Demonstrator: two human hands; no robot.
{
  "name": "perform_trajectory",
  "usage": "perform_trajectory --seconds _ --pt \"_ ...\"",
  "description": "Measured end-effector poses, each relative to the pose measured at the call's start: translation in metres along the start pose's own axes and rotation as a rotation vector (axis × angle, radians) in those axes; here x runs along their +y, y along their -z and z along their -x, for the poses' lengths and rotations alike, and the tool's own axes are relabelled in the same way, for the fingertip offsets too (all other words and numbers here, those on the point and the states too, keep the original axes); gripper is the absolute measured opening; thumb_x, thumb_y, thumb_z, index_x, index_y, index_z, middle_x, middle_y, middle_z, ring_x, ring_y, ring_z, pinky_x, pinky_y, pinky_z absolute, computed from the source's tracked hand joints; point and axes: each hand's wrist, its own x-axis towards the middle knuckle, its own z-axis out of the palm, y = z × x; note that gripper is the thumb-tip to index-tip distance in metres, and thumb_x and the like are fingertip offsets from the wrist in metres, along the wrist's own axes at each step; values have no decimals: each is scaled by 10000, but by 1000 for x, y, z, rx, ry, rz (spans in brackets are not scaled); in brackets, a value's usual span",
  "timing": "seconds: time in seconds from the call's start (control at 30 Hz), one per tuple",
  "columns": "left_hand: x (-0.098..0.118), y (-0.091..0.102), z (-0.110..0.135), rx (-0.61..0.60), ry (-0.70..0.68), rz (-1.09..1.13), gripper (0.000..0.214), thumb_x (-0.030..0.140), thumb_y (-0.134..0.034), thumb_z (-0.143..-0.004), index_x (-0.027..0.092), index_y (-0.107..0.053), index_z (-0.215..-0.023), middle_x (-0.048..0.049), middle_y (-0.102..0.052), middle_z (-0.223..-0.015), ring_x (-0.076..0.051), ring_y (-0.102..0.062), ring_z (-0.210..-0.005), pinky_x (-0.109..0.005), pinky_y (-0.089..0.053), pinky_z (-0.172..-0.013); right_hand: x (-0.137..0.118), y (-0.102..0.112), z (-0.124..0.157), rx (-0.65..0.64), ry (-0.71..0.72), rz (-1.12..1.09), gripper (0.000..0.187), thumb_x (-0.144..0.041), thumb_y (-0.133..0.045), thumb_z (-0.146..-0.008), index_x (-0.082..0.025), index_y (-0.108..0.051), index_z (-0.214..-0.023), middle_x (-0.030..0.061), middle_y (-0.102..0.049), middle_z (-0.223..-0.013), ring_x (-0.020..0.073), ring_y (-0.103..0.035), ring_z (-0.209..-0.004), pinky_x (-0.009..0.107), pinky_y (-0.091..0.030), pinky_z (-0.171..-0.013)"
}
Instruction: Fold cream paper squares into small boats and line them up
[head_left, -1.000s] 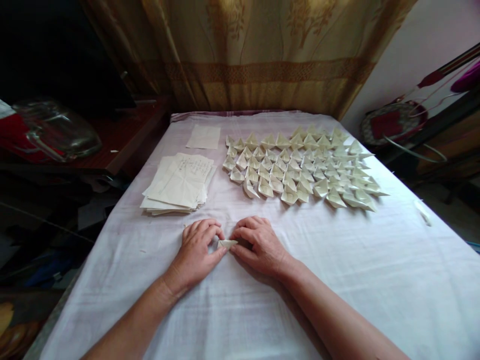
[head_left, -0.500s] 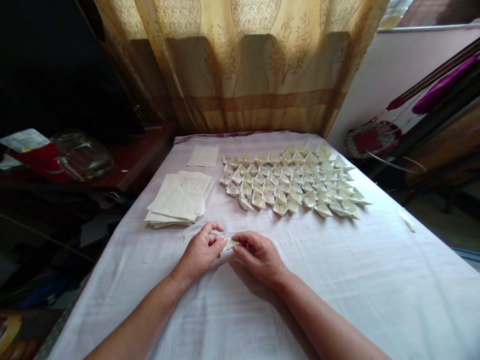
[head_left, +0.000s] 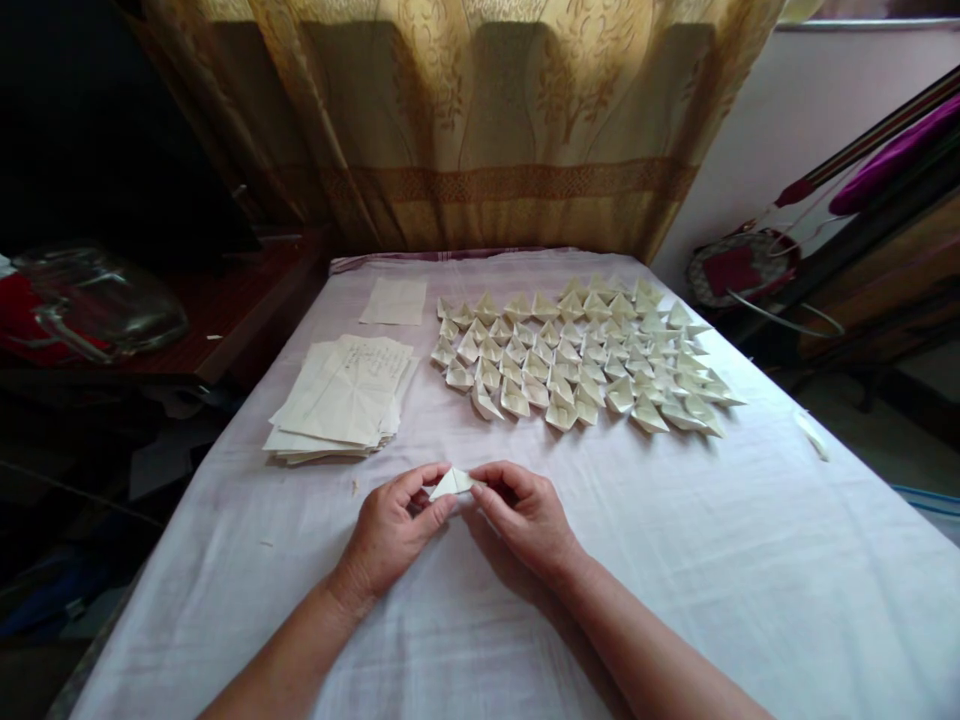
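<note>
A small piece of folded paper (head_left: 452, 484), roughly triangular with a crease down its middle, is held just above the cloth near the table's centre. My left hand (head_left: 397, 520) pinches its left side between thumb and fingers. On its right corner, my right hand (head_left: 527, 515) has thumb and fingertips closed. Beyond the hands to the left lies a stack of paper sheets (head_left: 337, 395), the top one creased and marked with handwriting. Several rows of folded paper boats (head_left: 562, 365) stand on the far right part of the table.
A single square sheet (head_left: 394, 301) lies behind the stack. White cloth covers the table (head_left: 675, 560). A small white object (head_left: 812, 437) rests near the right edge. On a brown side table at left lies a glass jar (head_left: 112, 300); a patterned curtain (head_left: 502, 130) hangs behind.
The folded paper has turned so its triangular face with the crease shows. My left hand's fingers have moved in behind it. The camera view has shifted slightly.
</note>
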Motion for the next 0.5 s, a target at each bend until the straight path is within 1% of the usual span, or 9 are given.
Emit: perform_trajectory --seconds 0.13,0.27,0.37,0.43,0.5 --pt "-2 -1 2 60 -80 -99 355 311 -679 -794 185 -734 -1121 -46 -764 -906 -133 -636 -638 -229 -542 -634 -3 -3 0 27 -22 31 161 -275 -597 -827 -174 -721 -820 12 -713 -673 124 -623 -571 201 -468 -547" --pt "-1 -5 3 89 -98 -169 349 268 -668 -789 196 -733 -1125 -47 -774 -945 -135 -658 -645 -231 -557 -658 -4 -6 0 43 17 71 156 -263 -589 -851 -178 -715 -819 13 -721 -694 124 -638 -590 201 -481 -567" --pt "2 -7 4 90 -48 -183 349 250 -645 -783 211 -735 -1118 -38 -782 -965 -146 -686 -671 -245 -575 -692 -3 -7 1 93 118 140 133 -234 -600 -865 -183 -709 -807 8 -712 -677 117 -626 -569 200 -469 -550" --pt "5 -8 4 66 -5 -168 353 250 -619 -790 210 -736 -1121 -35 -788 -964 -162 -713 -714 -258 -588 -725 -3 -7 2 128 231 198 125 -210 -607 -877 -185 -705 -804 11 -708 -676 120 -622 -573 208 -465 -553" --pt "7 -7 5 41 23 -155 363 246 -585 -798 201 -739 -1124 -41 -789 -995 -185 -739 -812 -276 -592 -789 -3 -7 2 143 349 239 122 -185 -605 -892 -185 -700 -816 19 -713 -695 130 -632 -603 221 -478 -579"
